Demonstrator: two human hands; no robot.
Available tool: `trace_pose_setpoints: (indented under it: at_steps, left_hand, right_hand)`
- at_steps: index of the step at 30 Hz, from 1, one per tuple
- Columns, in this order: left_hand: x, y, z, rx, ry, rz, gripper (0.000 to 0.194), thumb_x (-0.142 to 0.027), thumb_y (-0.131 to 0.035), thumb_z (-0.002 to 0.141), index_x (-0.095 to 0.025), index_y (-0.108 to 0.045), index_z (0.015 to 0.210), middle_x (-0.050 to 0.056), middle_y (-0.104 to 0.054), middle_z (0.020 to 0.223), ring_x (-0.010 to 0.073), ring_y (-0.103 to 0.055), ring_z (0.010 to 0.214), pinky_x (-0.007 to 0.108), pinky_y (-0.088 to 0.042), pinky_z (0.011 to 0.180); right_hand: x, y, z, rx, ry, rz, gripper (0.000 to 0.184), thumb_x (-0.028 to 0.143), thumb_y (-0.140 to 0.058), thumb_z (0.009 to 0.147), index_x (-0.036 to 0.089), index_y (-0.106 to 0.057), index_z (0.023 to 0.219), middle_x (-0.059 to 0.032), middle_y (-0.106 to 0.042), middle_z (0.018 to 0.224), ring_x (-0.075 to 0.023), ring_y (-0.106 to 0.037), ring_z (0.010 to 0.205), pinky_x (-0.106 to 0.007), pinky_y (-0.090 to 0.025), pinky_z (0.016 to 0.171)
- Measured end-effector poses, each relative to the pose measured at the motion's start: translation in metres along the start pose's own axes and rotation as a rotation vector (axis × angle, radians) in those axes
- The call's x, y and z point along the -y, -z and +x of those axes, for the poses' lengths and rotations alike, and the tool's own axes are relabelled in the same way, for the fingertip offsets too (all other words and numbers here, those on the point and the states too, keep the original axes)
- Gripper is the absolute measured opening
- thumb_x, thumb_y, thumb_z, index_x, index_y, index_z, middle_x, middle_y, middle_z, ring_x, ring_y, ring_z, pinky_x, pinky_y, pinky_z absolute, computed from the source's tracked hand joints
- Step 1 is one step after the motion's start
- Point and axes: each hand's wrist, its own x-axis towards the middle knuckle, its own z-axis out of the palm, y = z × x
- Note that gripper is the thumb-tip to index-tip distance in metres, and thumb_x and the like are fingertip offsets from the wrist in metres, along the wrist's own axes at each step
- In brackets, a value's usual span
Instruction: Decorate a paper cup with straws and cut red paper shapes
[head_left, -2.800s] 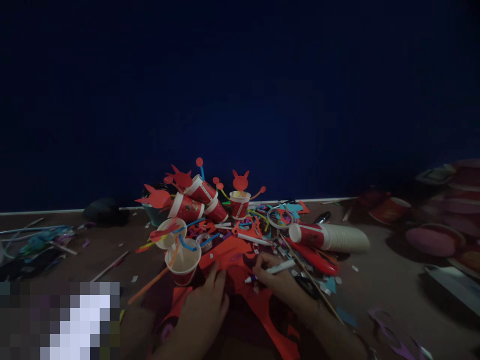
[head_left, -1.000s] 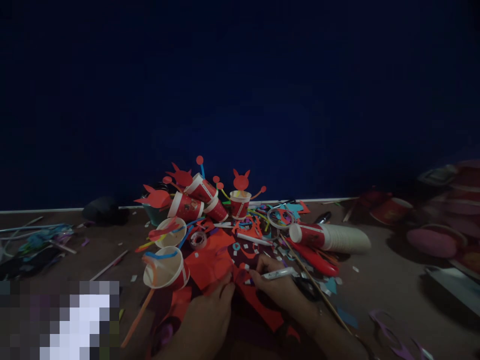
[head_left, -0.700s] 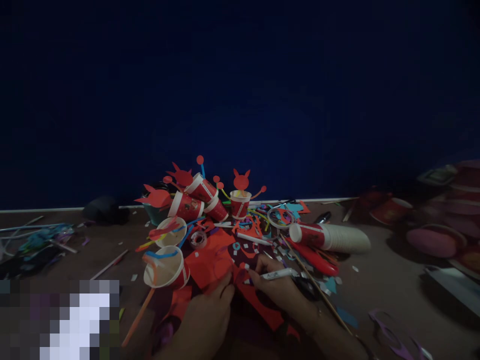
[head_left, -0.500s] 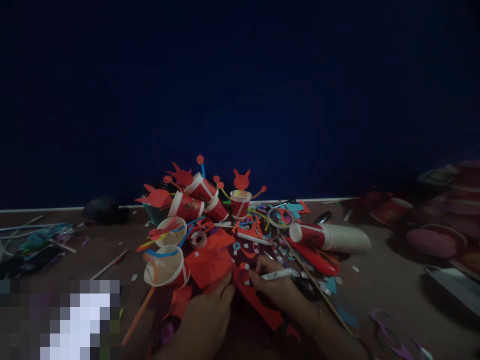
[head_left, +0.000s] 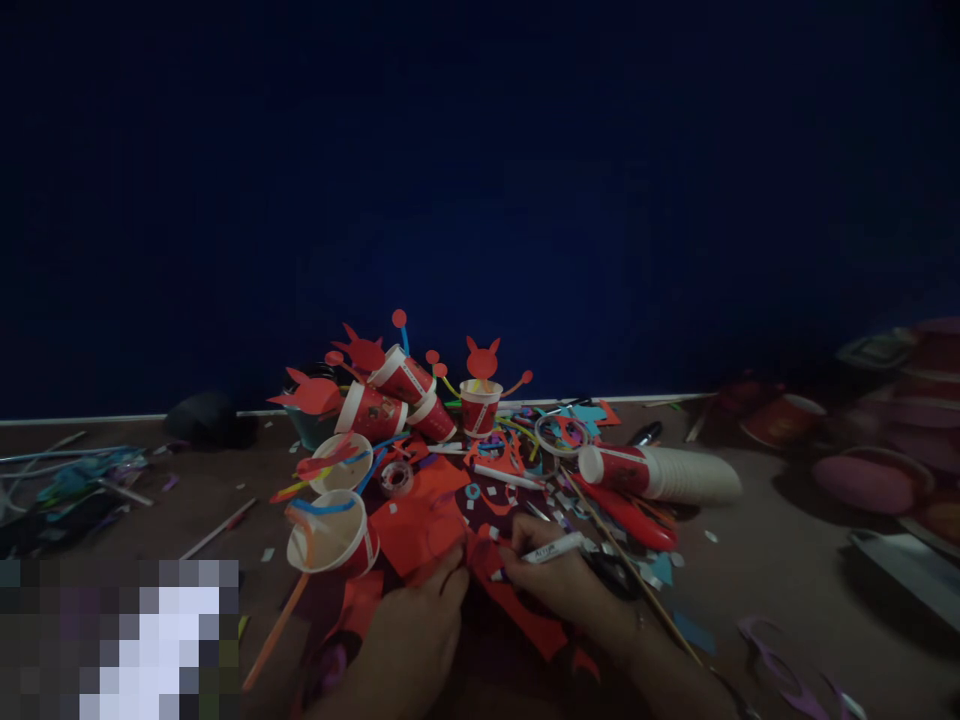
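Observation:
My right hand (head_left: 551,570) is closed around a white marker (head_left: 555,549) with dark lettering on its barrel. The marker slants, its lower end close to a strip of red paper (head_left: 525,610). My left hand (head_left: 420,620) has its fingers pressed together at the near edge of a red paper sheet (head_left: 420,520) and grips it there; its fingertips are partly hidden. Just left of that sheet stands a paper cup (head_left: 367,545) with blue and orange strips in it.
Paper cups with red cut-out figures (head_left: 482,360) stand and lean at the back. A stack of cups (head_left: 690,475) lies on its side at right, by a red object (head_left: 630,520). A roll of tape (head_left: 397,478), a thin stick (head_left: 637,575), purple scissors (head_left: 780,665) and scraps surround the hands.
The marker and my right fingers have shifted slightly, and the marker tilts a little more steeply. My left hand has stayed in place on the red paper.

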Motion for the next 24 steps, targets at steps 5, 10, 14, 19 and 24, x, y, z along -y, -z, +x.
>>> trace_pose_setpoints:
  at_steps: [5,10,14,19,24]
  left_hand:
    - [-0.0016,0.0051,-0.0003,0.016,0.007,-0.027,0.048,-0.008,-0.036,0.078,-0.019,-0.048,0.123,0.010,-0.041,0.140,0.0218,-0.066,0.087,0.033,-0.055,0.069]
    - [-0.0035,0.0087,-0.0003,0.052,0.028,-0.018,0.048,-0.006,-0.034,0.078,-0.019,-0.050,0.122,0.011,-0.039,0.140,0.0219,-0.068,0.081,0.035,-0.056,0.066]
    - [-0.0017,0.0048,-0.0005,0.016,0.023,-0.047,0.047,-0.007,-0.035,0.078,-0.019,-0.050,0.121,0.011,-0.042,0.139,0.0217,-0.068,0.079,0.036,-0.056,0.066]
    - [-0.0011,0.0047,-0.0014,-0.006,0.022,-0.070,0.043,-0.008,-0.035,0.078,-0.020,-0.053,0.116,0.009,-0.043,0.138,0.0220,-0.068,0.079,0.036,-0.056,0.065]
    - [-0.0028,0.0085,-0.0017,0.005,0.024,-0.027,0.043,-0.008,-0.035,0.079,-0.021,-0.052,0.117,0.009,-0.043,0.138,0.0213,-0.068,0.075,0.035,-0.056,0.063]
  right_hand:
    - [0.0026,0.0023,-0.0011,0.025,-0.034,0.014,0.018,0.018,-0.050,0.061,0.022,-0.035,0.052,0.0069,-0.040,0.046,-0.0081,-0.033,0.044,-0.019,-0.024,0.041]
    - [0.0048,0.0034,-0.0015,0.038,-0.074,0.051,0.019,0.017,-0.051,0.059,0.022,-0.035,0.051,0.0078,-0.041,0.043,-0.0077,-0.038,0.041,-0.019,-0.025,0.039]
    - [0.0024,0.0031,-0.0010,0.052,-0.100,0.081,0.019,0.015,-0.050,0.059,0.022,-0.035,0.051,0.0085,-0.043,0.041,-0.0073,-0.039,0.039,-0.018,-0.024,0.038]
    - [-0.0012,0.0034,-0.0001,0.045,-0.077,0.096,0.018,0.016,-0.050,0.058,0.022,-0.034,0.051,0.0084,-0.043,0.040,-0.0072,-0.038,0.038,-0.018,-0.024,0.037]
    - [-0.0022,0.0049,0.0000,0.014,-0.053,0.074,0.019,0.014,-0.049,0.057,0.022,-0.034,0.050,0.0082,-0.042,0.040,-0.0072,-0.037,0.038,-0.018,-0.024,0.037]
